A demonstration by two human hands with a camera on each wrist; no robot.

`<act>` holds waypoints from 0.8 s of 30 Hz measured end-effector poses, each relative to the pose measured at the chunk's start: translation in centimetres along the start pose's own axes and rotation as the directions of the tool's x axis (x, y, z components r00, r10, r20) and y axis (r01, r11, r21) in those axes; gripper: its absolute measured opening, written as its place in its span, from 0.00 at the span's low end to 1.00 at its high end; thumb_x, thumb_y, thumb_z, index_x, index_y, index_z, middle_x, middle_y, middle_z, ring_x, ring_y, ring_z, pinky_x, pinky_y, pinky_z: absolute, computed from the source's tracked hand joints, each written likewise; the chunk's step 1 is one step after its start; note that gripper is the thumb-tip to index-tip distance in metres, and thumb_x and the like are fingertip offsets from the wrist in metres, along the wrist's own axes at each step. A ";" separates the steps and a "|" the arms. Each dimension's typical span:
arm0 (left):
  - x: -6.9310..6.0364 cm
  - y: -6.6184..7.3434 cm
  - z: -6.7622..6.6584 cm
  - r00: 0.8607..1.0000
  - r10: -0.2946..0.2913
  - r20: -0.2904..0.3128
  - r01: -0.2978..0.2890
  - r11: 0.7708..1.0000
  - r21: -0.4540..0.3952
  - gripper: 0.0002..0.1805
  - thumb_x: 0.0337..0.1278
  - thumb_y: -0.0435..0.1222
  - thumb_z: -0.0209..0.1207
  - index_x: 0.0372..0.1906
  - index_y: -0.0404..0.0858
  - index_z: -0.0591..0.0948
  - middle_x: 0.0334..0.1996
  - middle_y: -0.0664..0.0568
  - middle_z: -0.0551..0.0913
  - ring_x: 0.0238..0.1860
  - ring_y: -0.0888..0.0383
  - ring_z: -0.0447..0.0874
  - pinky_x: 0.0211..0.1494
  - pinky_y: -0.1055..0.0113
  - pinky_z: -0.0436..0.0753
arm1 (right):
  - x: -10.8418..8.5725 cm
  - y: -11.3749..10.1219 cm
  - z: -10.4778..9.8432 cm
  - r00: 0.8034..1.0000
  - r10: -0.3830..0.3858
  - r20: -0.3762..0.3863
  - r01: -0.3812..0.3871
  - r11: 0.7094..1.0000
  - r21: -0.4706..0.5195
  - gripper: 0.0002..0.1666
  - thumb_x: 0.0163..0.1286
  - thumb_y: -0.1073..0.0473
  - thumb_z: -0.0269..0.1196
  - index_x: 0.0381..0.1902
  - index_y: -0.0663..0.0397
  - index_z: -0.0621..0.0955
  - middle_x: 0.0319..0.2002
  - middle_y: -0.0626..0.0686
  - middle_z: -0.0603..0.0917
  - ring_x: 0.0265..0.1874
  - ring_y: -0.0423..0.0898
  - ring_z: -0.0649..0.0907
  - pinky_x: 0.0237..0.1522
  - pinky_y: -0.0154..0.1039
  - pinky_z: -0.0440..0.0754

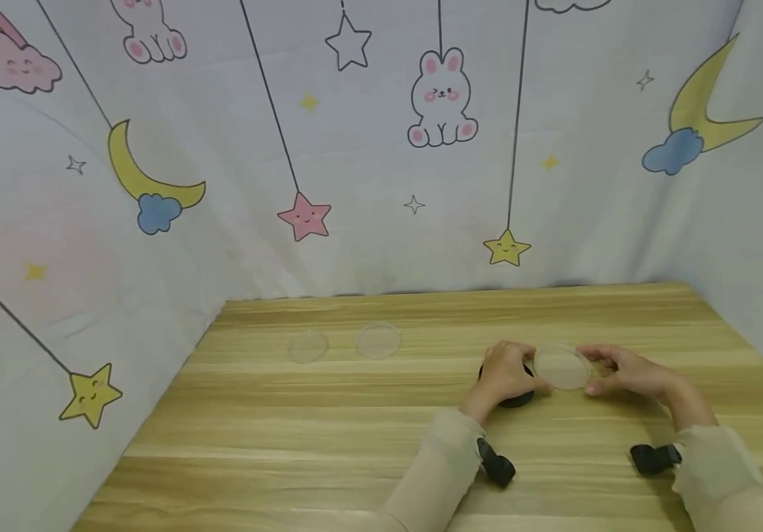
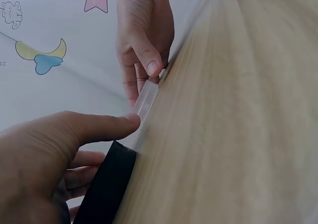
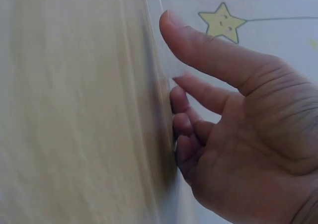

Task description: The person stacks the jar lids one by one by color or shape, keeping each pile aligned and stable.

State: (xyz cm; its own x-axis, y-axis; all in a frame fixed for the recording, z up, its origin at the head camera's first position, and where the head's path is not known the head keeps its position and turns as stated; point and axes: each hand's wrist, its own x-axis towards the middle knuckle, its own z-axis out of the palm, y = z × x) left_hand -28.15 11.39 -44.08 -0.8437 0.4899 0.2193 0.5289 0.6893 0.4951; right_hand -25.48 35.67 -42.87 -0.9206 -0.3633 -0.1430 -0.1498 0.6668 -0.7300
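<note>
A clear, shallow petri dish (image 1: 561,367) lies flat on the wooden table between both hands. My left hand (image 1: 506,372) has its thumb and forefinger at the dish's left edge; the thumb touches the rim in the left wrist view. Under that palm is a low, round black object (image 2: 107,186), partly covered by the hand. At the dish's right edge, the thumb and forefinger of my right hand (image 1: 631,373) curve round the rim, while its other fingers curl inward in the right wrist view.
Two clear round dish pieces, a smaller one (image 1: 308,346) and a larger one (image 1: 378,340), lie on the back left of the wooden table (image 1: 302,443). White cloth (image 1: 381,170) printed with stars, moons and bunnies hangs behind and on both sides.
</note>
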 end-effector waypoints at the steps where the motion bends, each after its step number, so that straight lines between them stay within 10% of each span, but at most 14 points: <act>1: 0.0 0.0 0.1 1.000 0.005 -0.004 -0.005 1.000 0.003 0.30 0.38 0.51 0.77 0.51 0.46 0.86 0.46 0.61 0.87 0.49 0.65 0.80 0.49 0.77 0.67 | 0.0 -0.1 0.1 1.000 0.011 -0.002 -0.011 1.000 0.003 0.48 0.61 0.53 0.70 0.69 0.75 0.61 0.64 0.75 0.68 0.57 0.63 0.73 0.52 0.55 0.73; 24: 0.2 0.0 -0.4 0.990 0.052 -0.128 -0.060 0.997 -0.058 0.25 0.47 0.45 0.73 0.53 0.43 0.84 0.50 0.58 0.87 0.54 0.62 0.79 0.60 0.73 0.70 | 0.1 -0.7 -0.1 0.998 0.054 -0.033 -0.050 0.991 0.122 0.49 0.66 0.55 0.66 0.72 0.74 0.54 0.61 0.73 0.71 0.46 0.33 0.76 0.43 0.30 0.77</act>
State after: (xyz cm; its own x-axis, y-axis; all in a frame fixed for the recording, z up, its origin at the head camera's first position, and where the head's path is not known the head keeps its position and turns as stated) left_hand -28.37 11.23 -43.68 -0.8199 0.4529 0.3501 0.5721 0.6266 0.5293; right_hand -25.48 35.22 -42.30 -0.9388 -0.3050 -0.1602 -0.0588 0.6000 -0.7978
